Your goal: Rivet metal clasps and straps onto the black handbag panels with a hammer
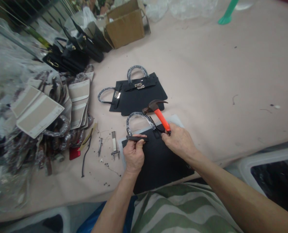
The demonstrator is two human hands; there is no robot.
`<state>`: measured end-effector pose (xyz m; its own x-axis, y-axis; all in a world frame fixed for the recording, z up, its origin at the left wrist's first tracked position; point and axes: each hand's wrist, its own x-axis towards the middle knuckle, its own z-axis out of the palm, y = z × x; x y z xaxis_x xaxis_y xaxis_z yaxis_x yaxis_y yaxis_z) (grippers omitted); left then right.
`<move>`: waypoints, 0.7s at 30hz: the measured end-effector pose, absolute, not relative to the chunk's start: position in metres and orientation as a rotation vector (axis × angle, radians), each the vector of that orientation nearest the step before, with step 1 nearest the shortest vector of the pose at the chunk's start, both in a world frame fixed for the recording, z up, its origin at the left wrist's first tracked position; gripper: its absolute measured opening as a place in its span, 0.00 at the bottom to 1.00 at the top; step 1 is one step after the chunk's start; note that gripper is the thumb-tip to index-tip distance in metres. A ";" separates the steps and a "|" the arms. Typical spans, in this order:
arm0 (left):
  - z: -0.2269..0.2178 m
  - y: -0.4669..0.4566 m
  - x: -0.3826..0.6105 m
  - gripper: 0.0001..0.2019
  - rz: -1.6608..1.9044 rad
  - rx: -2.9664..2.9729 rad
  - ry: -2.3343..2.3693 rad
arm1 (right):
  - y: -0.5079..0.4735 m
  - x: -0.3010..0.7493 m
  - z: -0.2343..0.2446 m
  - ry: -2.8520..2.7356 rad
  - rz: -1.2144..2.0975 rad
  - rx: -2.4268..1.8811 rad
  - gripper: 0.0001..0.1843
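A black handbag panel (158, 161) with a plastic-wrapped handle (139, 117) lies on a pale mat (175, 119) at the table's near edge. My left hand (133, 153) is closed, pinching a black strap (137, 138) at the panel's top edge. My right hand (179, 139) is wrapped round the orange handle of a small hammer (159, 111), whose dark head points up and away above the panel. A little farther off lie two more black bag panels (139, 94) with metal clasps and wrapped handles.
A heap of plastic-wrapped bag parts and beige card inserts (39, 110) fills the left side. Small metal tools (114, 146) and loose bits lie beside my left hand. Finished black bags (71, 53) and a cardboard box (125, 24) stand at the back. Pink tabletop (219, 81) stretches right.
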<state>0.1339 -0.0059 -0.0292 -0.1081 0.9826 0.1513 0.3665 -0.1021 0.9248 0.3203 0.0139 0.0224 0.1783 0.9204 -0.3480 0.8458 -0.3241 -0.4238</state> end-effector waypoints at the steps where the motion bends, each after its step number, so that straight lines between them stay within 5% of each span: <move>1: -0.029 -0.006 0.134 0.10 1.213 1.493 1.513 | 0.014 0.320 0.022 -1.741 0.839 -2.304 0.12; 21: -0.028 -0.008 0.136 0.08 1.239 1.639 1.573 | 0.013 0.321 0.020 -1.749 0.833 -2.288 0.12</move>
